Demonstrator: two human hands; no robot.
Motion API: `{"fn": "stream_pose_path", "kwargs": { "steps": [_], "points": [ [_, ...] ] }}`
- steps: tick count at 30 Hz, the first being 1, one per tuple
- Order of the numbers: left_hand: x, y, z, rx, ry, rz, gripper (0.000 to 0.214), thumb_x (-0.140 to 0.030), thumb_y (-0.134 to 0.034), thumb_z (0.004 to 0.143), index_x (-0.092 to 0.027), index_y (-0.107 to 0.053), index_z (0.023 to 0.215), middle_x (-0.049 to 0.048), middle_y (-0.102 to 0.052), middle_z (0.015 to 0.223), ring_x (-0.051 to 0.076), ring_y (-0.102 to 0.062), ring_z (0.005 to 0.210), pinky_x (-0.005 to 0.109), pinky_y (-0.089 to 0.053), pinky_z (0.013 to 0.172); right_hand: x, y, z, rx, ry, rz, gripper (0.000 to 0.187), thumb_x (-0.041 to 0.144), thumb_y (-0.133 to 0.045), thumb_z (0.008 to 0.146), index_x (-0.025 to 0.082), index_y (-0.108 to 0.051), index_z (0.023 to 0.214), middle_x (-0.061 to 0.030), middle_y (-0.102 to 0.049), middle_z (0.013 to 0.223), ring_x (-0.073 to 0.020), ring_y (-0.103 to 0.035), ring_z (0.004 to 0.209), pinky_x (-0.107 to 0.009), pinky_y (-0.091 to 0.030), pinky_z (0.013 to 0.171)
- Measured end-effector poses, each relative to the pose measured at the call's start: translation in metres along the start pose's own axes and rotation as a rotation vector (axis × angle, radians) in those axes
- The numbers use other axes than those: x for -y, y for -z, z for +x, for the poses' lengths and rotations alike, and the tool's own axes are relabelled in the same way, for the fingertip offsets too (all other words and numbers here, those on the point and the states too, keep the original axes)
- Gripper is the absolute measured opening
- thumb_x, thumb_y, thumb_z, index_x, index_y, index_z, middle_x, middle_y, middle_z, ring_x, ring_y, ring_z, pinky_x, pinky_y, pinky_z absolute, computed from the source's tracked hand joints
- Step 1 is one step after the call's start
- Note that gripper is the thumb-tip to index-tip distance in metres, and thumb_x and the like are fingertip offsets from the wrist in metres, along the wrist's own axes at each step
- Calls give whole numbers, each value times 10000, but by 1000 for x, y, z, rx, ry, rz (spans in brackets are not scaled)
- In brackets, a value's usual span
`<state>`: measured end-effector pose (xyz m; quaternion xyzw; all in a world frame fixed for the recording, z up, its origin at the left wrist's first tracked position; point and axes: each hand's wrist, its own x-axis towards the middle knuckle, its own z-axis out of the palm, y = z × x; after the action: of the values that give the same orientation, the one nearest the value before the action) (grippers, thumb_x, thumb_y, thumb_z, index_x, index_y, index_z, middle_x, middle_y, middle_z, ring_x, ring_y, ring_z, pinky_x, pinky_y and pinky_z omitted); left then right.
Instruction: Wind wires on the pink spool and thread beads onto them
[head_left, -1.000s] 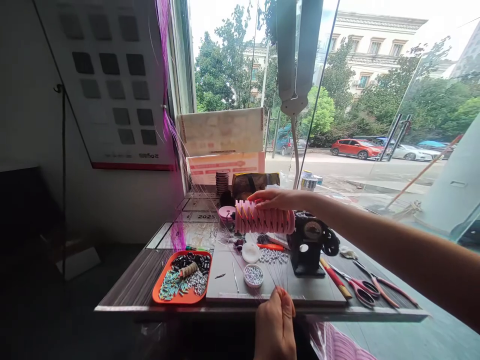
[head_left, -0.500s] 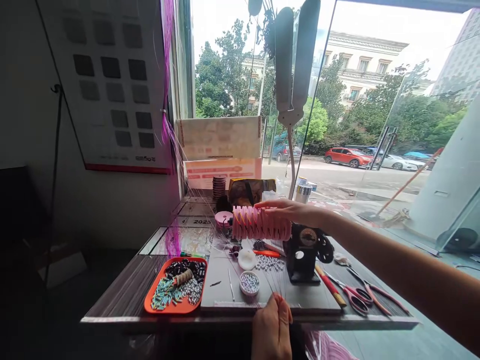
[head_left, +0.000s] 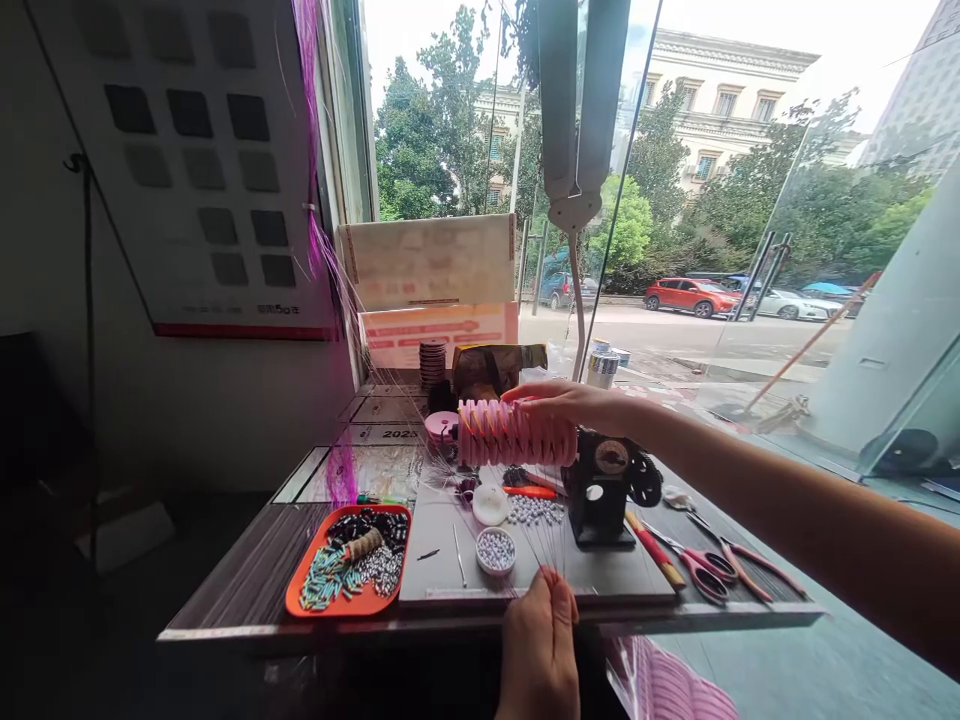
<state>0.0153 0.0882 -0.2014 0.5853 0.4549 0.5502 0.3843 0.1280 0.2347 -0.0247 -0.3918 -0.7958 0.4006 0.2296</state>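
My left hand [head_left: 541, 625] is closed at the board's front edge, pinching several thin threads [head_left: 546, 548] that run up toward a row of pink spools [head_left: 517, 435]. The spools sit side by side on a black hand-cranked winder [head_left: 602, 490], with yellow and dark strands crossing over them. My right hand [head_left: 551, 400] reaches in from the right and lies over the top of the spools, fingers stretched out. Just beyond the left hand stands a small white cup of silvery beads [head_left: 496, 552]. Loose beads [head_left: 535, 511] and a white round lid [head_left: 490, 505] lie behind it.
An orange tray [head_left: 294, 590] of beads and a thread spool stands at left. Red-handled scissors [head_left: 709, 575], pliers [head_left: 750, 565] and a red-yellow stick [head_left: 656, 550] lie at right. A needle-like tool [head_left: 459, 556] rests on the board [head_left: 431, 585]. Purple strands [head_left: 309, 140] hang at left.
The whole view has shifted slightly, so the scene sits a little higher and further left. Both hands keep the same places on the threads and the spools.
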Motion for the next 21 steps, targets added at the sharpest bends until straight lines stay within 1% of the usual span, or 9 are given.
{"fn": "stream_pose_path", "kwargs": {
  "steps": [4, 9, 12, 14, 17, 19, 21],
  "points": [
    [1, 0, -1, 3, 1, 10, 532, -615, -237, 880, -186, -414, 620, -6, -439, 551, 110, -380, 505, 281, -246, 512, 1, 0, 0, -14, 4, -21, 327, 311, -521, 822, 198, -587, 1121, -38, -569, 1171, -184, -520, 1022, -313, -435, 854],
    [2, 2, -1, 8, 5, 63, 527, -604, -217, 887, -187, -415, 633, -11, -411, 554, 115, -354, 508, 286, -235, 521, 1, -2, 2, -31, -28, -28, 310, 299, -521, 816, 206, -591, 1104, -39, -589, 1079, -175, -545, 908, -313, -450, 796],
    [-2, 3, -1, 58, 1, 63, 526, -614, -209, 881, -192, -397, 631, -27, -367, 538, 111, -334, 490, 288, -223, 518, 1, -5, 4, -62, -37, -48, 310, 291, -536, 798, 189, -589, 1086, -53, -584, 1045, -176, -545, 857, -327, -448, 779],
    [-5, 4, -1, 88, -1, 58, 529, -627, -206, 874, -195, -385, 626, -38, -336, 528, 108, -316, 473, 289, -216, 513, 0, -7, 5, -83, -12, -72, 305, 288, -546, 785, 181, -589, 1068, -59, -576, 1046, -184, -539, 874, -342, -438, 812],
    [-9, 4, -1, 90, 10, 55, 550, -660, -198, 855, -198, -382, 619, -41, -324, 526, 108, -310, 473, 287, -220, 512, -1, -8, 6, -127, 25, -111, 283, 300, -565, 767, 194, -606, 1026, -55, -581, 1039, -201, -526, 926, -362, -408, 877],
    [-8, 4, -1, 81, 12, 54, 567, -680, -188, 841, -199, -385, 616, -37, -330, 529, 112, -315, 479, 287, -228, 516, -1, -8, 5, -134, 28, -93, 274, 308, -565, 759, 203, -615, 1007, -48, -587, 1036, -202, -526, 928, -360, -406, 878],
    [-5, 3, 0, 71, 13, 58, 575, -691, -187, 832, -199, -391, 615, -34, -339, 531, 115, -326, 480, 288, -236, 521, 0, -7, 4, -109, -1, -20, 285, 329, -540, 767, 213, -614, 1017, -37, -595, 1017, -193, -536, 888, -347, -426, 834]
  ]
}}
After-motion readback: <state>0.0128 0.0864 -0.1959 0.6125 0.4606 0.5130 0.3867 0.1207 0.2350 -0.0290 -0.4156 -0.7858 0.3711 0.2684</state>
